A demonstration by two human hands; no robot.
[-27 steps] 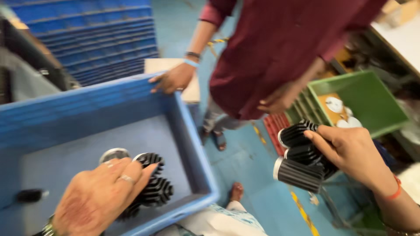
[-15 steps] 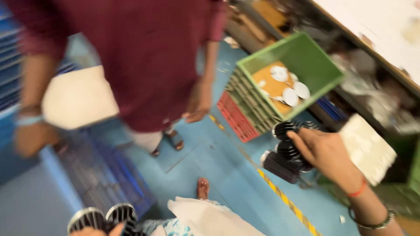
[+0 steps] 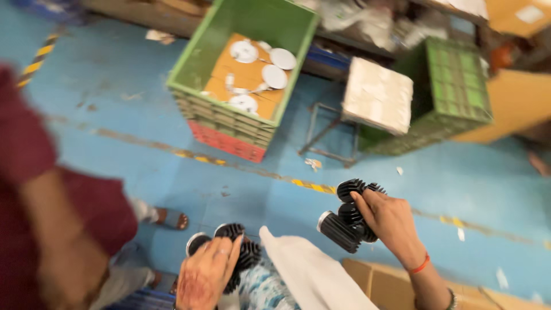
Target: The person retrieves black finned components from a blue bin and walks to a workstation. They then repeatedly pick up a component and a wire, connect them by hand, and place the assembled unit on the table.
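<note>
A green crate [image 3: 201, 63] held white round discs [image 3: 274, 76] on cardboard; the right hand [image 3: 390, 221] gripped black finned cylinders [image 3: 344, 221] over the blue floor [image 3: 459, 189]; the left hand [image 3: 206, 272] closed on a second finned cluster [image 3: 244, 250].

a brown cardboard box [image 3: 402, 284] lies at the bottom edge by the person's right arm. a tan carton [image 3: 505, 112] stands at the far right, beside a green crate [image 3: 453, 86].

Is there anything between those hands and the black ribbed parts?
No. The right hand already grips a cluster of black finned parts, and the left hand lies directly on another bunch. Nothing visible sits between them.
</note>
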